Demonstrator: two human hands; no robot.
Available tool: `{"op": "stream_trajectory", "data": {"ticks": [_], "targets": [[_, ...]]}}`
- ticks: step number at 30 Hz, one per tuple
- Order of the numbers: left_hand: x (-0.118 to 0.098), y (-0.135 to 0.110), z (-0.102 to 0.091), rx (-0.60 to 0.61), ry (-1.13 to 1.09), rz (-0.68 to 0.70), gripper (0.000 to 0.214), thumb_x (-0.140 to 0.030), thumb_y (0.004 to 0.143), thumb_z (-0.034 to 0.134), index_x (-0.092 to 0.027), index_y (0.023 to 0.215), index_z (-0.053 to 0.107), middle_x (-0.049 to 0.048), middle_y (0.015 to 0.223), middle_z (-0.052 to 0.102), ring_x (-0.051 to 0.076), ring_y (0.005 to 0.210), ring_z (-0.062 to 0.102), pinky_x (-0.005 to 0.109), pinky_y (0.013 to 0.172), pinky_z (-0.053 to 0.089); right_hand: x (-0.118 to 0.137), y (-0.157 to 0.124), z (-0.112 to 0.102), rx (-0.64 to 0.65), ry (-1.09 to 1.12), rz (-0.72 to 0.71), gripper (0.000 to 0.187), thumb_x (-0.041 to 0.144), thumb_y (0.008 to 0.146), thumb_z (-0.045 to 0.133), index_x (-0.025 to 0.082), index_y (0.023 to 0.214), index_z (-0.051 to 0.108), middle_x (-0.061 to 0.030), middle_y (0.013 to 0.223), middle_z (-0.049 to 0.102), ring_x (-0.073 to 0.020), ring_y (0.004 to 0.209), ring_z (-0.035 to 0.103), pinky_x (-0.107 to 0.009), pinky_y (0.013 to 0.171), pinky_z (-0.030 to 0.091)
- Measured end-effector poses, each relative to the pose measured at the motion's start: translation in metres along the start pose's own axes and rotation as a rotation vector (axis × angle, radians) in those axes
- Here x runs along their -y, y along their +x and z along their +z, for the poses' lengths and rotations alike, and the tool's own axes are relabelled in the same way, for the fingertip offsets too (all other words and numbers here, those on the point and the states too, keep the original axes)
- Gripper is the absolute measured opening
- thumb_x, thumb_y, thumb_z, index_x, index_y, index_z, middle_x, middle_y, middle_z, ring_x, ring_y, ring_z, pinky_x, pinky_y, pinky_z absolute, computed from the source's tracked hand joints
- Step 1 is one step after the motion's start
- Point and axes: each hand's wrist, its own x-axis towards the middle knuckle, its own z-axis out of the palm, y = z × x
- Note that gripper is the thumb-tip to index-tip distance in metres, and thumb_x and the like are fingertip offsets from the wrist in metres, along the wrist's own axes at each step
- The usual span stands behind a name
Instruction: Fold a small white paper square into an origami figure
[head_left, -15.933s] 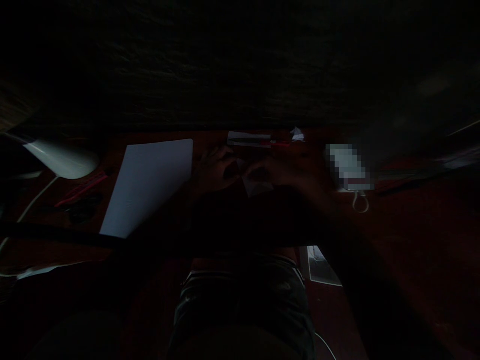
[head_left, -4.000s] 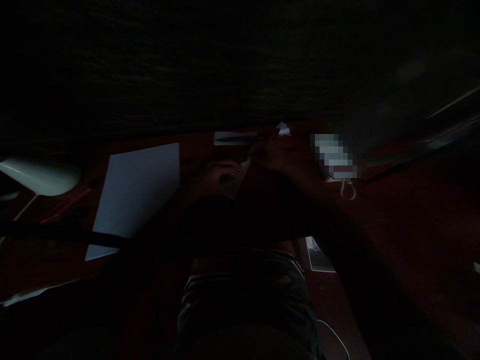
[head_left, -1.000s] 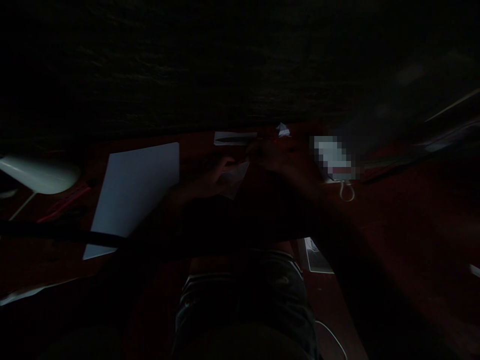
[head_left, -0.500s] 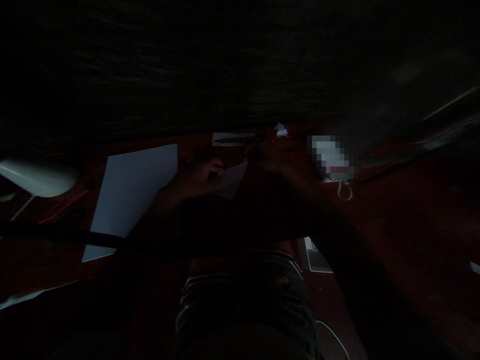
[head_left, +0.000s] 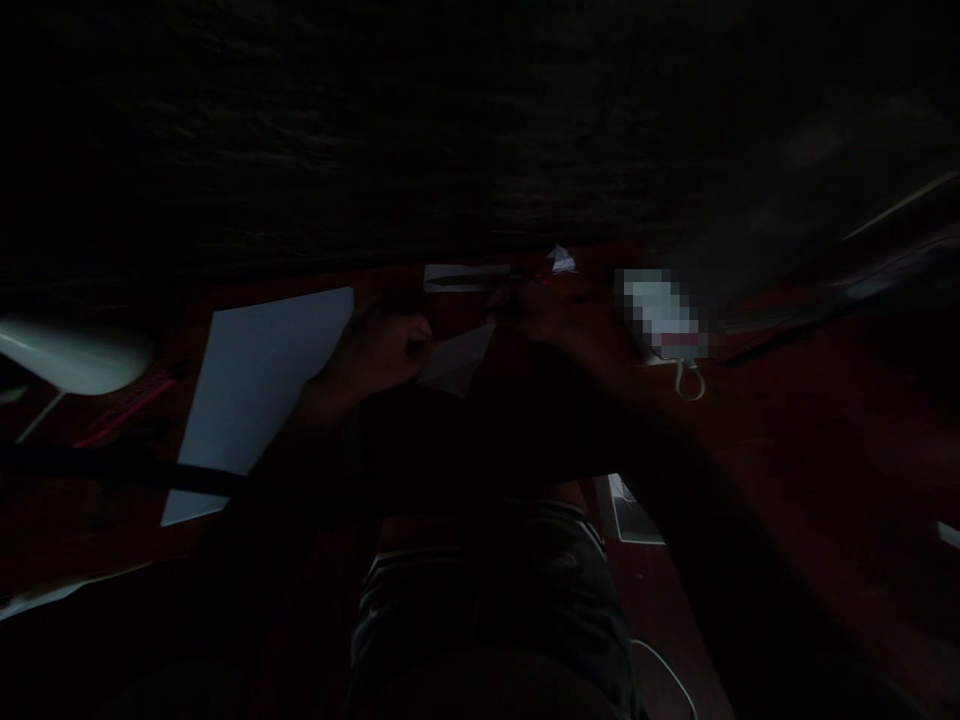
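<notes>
The scene is very dark. My left hand (head_left: 386, 350) is curled into a fist at the left edge of a small folded white paper (head_left: 456, 362) on the red-brown table (head_left: 787, 400); it seems to grip or press that edge. My right hand (head_left: 534, 305) rests just beyond the paper's far right corner, close to a red pen (head_left: 546, 281). Its fingers are too dark to read.
A large white sheet (head_left: 259, 385) lies left of my hands. A white lamp head (head_left: 71, 355) sits far left, with red pens (head_left: 124, 408) beside it. A paper strip (head_left: 465, 277), a crumpled scrap (head_left: 562, 260) and a blurred white object (head_left: 664, 315) lie behind.
My left hand has slid left along the folded paper and closed into a fist at its edge. The right hand has stayed near the red pen.
</notes>
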Motion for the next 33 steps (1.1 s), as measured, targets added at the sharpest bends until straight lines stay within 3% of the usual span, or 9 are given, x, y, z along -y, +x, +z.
{"op": "stream_trajectory", "data": {"ticks": [4, 10, 13, 16, 24, 29, 33], "targets": [[-0.002, 0.000, 0.000, -0.035, 0.035, 0.032, 0.016, -0.039, 0.099, 0.070, -0.031, 0.096, 0.084, 0.0054, 0.102, 0.090, 0.038, 0.117, 0.082, 0.071, 0.121, 0.053, 0.002, 0.000, -0.001, 0.006, -0.011, 0.005, 0.013, 0.010, 0.093, 0.084, 0.020, 0.102, 0.085, -0.0082, 0.114, 0.090, -0.0248, 0.108, 0.083, -0.037, 0.100, 0.063], [-0.021, 0.003, 0.016, -0.049, 0.076, 0.081, 0.035, -0.028, 0.100, 0.064, -0.026, 0.129, 0.083, 0.0112, 0.118, 0.086, 0.041, 0.130, 0.075, 0.074, 0.128, 0.046, 0.009, -0.004, -0.003, 0.018, -0.013, 0.027, 0.012, 0.009, 0.097, 0.081, 0.017, 0.105, 0.085, -0.0096, 0.116, 0.089, -0.0234, 0.107, 0.082, -0.034, 0.097, 0.061], [-0.031, 0.003, 0.028, -0.013, 0.060, 0.117, 0.039, -0.032, 0.103, 0.064, -0.025, 0.138, 0.081, 0.0137, 0.142, 0.078, 0.040, 0.139, 0.070, 0.067, 0.125, 0.052, 0.009, -0.004, -0.003, 0.020, -0.027, 0.036, 0.014, 0.009, 0.095, 0.083, 0.018, 0.105, 0.085, -0.0087, 0.115, 0.089, -0.0234, 0.106, 0.082, -0.035, 0.096, 0.061], [-0.039, 0.002, 0.037, 0.050, -0.004, 0.168, 0.042, -0.030, 0.106, 0.061, -0.025, 0.145, 0.077, 0.0117, 0.153, 0.071, 0.035, 0.139, 0.069, 0.056, 0.122, 0.059, 0.006, -0.003, -0.003, 0.009, -0.038, 0.012, 0.012, 0.012, 0.095, 0.084, 0.019, 0.104, 0.085, -0.0085, 0.116, 0.089, -0.0252, 0.108, 0.082, -0.037, 0.098, 0.061], [-0.043, 0.003, 0.044, 0.089, 0.002, 0.210, 0.034, -0.026, 0.109, 0.058, -0.018, 0.134, 0.080, 0.0159, 0.150, 0.070, 0.036, 0.144, 0.066, 0.057, 0.128, 0.056, 0.003, -0.001, 0.000, -0.004, -0.056, -0.005, 0.014, 0.013, 0.094, 0.082, 0.022, 0.104, 0.087, -0.0068, 0.116, 0.090, -0.0271, 0.111, 0.083, -0.040, 0.102, 0.064], [-0.041, 0.003, 0.042, 0.091, -0.002, 0.216, 0.034, -0.024, 0.107, 0.061, -0.022, 0.134, 0.081, 0.0134, 0.155, 0.072, 0.037, 0.146, 0.064, 0.062, 0.129, 0.054, 0.013, -0.005, 0.007, -0.035, -0.082, 0.005, 0.020, 0.010, 0.098, 0.076, 0.025, 0.102, 0.088, -0.0057, 0.121, 0.090, -0.0261, 0.114, 0.084, -0.039, 0.106, 0.064], [-0.040, 0.004, 0.042, 0.091, -0.014, 0.225, 0.035, -0.026, 0.109, 0.060, -0.021, 0.137, 0.081, 0.0132, 0.155, 0.073, 0.036, 0.143, 0.065, 0.060, 0.127, 0.055, 0.019, -0.008, 0.012, -0.034, -0.119, -0.001, 0.014, 0.018, 0.100, 0.079, 0.027, 0.103, 0.089, -0.0061, 0.120, 0.091, -0.0277, 0.112, 0.084, -0.039, 0.103, 0.065]]}}
